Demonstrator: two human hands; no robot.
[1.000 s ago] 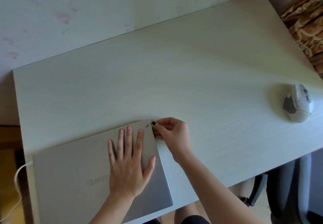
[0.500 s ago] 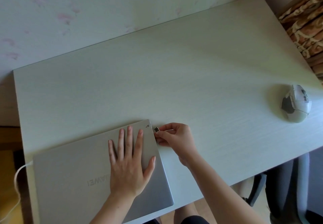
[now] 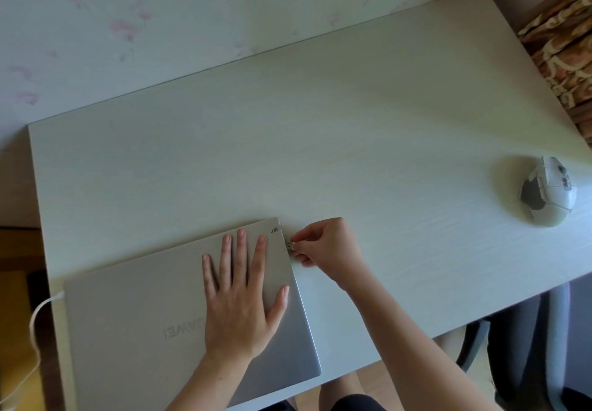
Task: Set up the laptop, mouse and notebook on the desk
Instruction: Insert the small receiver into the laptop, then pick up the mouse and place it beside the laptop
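A closed silver laptop [image 3: 134, 324] lies at the near left of the pale desk [image 3: 320, 122]. My left hand [image 3: 242, 295] rests flat on its lid, fingers spread. My right hand [image 3: 326, 245] pinches a small USB dongle [image 3: 290, 245] right at the laptop's right side edge, near the far corner. A white and grey mouse [image 3: 549, 191] sits alone at the desk's right end. No notebook is in view.
A white cable [image 3: 35, 314] runs from the laptop's left side off the desk. A grey chair [image 3: 528, 340] stands below the desk's near right edge. A patterned brown fabric [image 3: 563, 38] lies beyond the right end. The wall borders the far edge.
My right hand has slid nearer along the laptop's right edge with the dongle, from the far corner to the side. The left hand stays flat on the lid.
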